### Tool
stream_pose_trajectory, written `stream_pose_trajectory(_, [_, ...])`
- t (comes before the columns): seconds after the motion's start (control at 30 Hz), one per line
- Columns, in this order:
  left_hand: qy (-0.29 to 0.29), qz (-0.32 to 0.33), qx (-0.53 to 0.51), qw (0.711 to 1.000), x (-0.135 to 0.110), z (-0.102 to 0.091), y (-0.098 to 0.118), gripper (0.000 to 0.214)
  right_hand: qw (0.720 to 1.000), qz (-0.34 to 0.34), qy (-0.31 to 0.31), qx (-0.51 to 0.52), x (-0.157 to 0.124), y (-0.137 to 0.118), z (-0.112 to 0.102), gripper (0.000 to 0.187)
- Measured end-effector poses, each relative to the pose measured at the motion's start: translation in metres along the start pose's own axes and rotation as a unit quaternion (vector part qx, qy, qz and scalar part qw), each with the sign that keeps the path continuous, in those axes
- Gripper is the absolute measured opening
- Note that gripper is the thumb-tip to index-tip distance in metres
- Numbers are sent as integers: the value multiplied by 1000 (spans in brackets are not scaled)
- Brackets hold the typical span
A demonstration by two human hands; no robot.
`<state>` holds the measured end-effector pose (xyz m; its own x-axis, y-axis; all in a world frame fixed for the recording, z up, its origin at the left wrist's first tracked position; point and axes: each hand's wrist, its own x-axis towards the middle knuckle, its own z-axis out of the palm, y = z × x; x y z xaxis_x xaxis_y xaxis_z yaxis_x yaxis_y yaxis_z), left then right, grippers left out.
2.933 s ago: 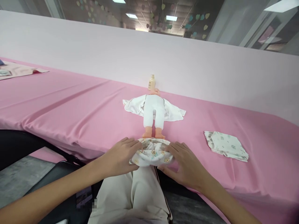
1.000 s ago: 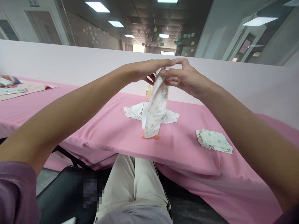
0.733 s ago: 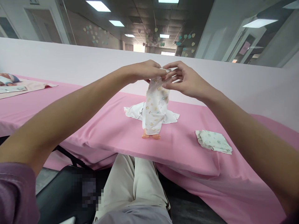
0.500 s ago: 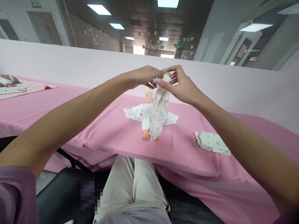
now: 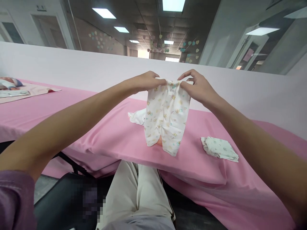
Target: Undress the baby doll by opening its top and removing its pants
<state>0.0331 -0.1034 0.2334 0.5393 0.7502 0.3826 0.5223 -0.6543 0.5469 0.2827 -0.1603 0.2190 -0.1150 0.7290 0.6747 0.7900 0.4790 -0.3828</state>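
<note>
Head view: my left hand (image 5: 151, 81) and right hand (image 5: 198, 87) grip the pants (image 5: 168, 116) at the top, nearer than the doll (image 5: 159, 141); folded cloth (image 5: 219, 148) lies right on the table (image 5: 107, 127)

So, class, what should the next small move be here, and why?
Probably lower the pants toward the doll: the left hand and right hand hold them up by the waist, and only a sliver of the doll shows between the hanging legs.
</note>
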Motion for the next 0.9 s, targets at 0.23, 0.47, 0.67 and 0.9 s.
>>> stream_pose_trajectory(0.23, [24, 11, 17, 1000, 3, 13, 9, 57, 996, 35, -48, 64, -2, -5, 6, 33])
stream_pose_trajectory(0.47, [41, 20, 44, 998, -4, 14, 9, 29, 993, -5, -98, 59, -14, -23, -7, 16])
stream_pose_trajectory(0.67, [26, 40, 52, 998, -8, 18, 13, 28, 991, -23, -121, 54, -25, -37, -12, 22])
stream_pose_trajectory(0.9, [-2, 50, 6, 999, -8, 21, 15, 43, 989, -19, -139, 48, -22, -34, -26, 26])
